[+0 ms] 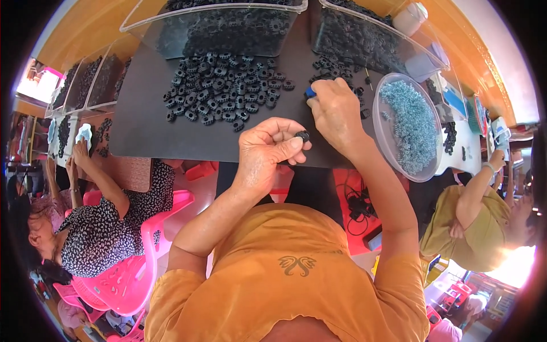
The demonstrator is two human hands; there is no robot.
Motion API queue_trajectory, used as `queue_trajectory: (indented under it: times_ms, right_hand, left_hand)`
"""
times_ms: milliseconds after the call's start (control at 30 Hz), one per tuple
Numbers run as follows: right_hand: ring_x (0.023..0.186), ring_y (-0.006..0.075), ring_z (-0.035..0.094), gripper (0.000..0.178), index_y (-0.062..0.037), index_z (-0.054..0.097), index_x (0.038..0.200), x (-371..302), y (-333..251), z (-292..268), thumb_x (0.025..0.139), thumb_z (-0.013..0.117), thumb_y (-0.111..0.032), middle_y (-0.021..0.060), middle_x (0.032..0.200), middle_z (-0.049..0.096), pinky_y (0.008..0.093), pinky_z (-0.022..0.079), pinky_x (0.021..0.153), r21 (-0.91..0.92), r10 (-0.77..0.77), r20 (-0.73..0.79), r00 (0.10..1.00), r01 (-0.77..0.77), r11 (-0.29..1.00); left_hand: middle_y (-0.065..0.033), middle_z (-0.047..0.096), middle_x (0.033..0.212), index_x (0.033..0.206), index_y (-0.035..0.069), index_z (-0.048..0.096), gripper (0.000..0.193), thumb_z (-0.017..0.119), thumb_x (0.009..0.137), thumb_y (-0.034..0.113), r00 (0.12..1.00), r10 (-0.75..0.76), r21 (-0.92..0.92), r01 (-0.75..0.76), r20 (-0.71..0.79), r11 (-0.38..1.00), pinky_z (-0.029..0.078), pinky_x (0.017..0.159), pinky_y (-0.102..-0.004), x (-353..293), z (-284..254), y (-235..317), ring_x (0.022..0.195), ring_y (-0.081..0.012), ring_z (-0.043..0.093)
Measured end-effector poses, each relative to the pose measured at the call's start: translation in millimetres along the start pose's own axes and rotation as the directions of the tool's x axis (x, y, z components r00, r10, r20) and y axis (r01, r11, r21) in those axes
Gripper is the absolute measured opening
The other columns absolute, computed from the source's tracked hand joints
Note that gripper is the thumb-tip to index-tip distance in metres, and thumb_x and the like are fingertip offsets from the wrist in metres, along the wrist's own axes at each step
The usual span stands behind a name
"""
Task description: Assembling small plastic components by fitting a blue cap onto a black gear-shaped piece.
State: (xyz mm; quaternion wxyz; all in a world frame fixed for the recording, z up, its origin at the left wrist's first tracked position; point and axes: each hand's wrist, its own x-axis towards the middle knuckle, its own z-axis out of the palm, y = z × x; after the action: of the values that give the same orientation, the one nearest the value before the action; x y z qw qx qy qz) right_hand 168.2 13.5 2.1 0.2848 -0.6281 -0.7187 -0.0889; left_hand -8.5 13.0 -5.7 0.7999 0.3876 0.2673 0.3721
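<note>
My left hand pinches a small black plastic part between thumb and fingertips, just over the near edge of the dark work mat. My right hand is closed above the mat, its fingers curled down. A small blue piece shows at its fingertips; whether it is a tool end or a finger cover I cannot make out. Left of that hand spreads a loose pile of black plastic parts, rounded and with holes. More black parts lie just beyond my right hand.
Two clear bins of black parts stand at the back. A round clear tub of small pale-blue pieces sits right of my arm. Co-workers sit on both sides, the left one by a pink chair.
</note>
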Motion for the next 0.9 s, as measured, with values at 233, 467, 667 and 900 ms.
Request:
queue_trajectory:
  times_ms: [233,467,667,900]
  right_hand:
    - [0.075,0.0323,0.053,0.015,-0.0025,0.055,0.077,-2.0,6.8,-10.2,0.067,0.066,0.0,0.0129,0.076,0.057,0.0409,0.044,0.066,0.047,0.05,-0.116,0.992,-0.045,0.998]
    - [0.077,0.0311,0.054,0.011,-0.0015,0.061,0.074,7.3,2.0,4.5,0.063,0.064,-0.001,0.0146,0.073,0.058,0.0401,0.045,0.067,-0.099,-0.078,0.064,0.995,0.084,0.992]
    - [0.077,0.0322,0.055,0.01,-0.0008,0.061,0.072,6.7,-2.9,3.8,0.062,0.062,-0.001,0.0164,0.074,0.059,0.0405,0.046,0.067,-0.102,-0.094,0.1,0.991,0.104,0.989]
    - [0.062,0.0208,0.057,0.01,0.0005,0.059,0.084,-17.5,-6.6,-21.4,0.074,0.056,0.0,0.0124,0.069,0.058,0.0331,0.045,0.06,0.478,0.341,0.197,0.919,-0.394,0.785]
  left_hand:
    - [-0.0115,0.067,0.08,0.099,-0.003,0.062,0.016,0.063,0.083,-0.002,0.999,0.033,-0.002,-0.033,0.006,0.999,0.051,0.058,-0.0222,-6.5,-3.7,-0.1,0.061,-0.012,0.062]
    - [-0.0119,0.067,0.08,0.098,-0.003,0.062,0.015,0.063,0.083,-0.001,1.0,0.024,0.016,-0.023,-0.013,1.0,0.05,0.057,-0.0218,-7.2,-0.5,0.5,0.061,-0.0128,0.062]
    - [-0.0121,0.067,0.081,0.098,-0.003,0.062,0.015,0.062,0.083,-0.002,0.999,0.039,0.03,-0.038,-0.034,0.999,0.05,0.057,-0.0219,-8.0,-1.9,0.1,0.061,-0.013,0.062]
    - [-0.0115,0.067,0.08,0.098,-0.004,0.061,0.015,0.061,0.083,-0.002,0.999,0.019,0.02,-0.018,-0.035,1.0,0.049,0.057,-0.0217,-6.5,4.1,1.8,0.061,-0.0118,0.061]
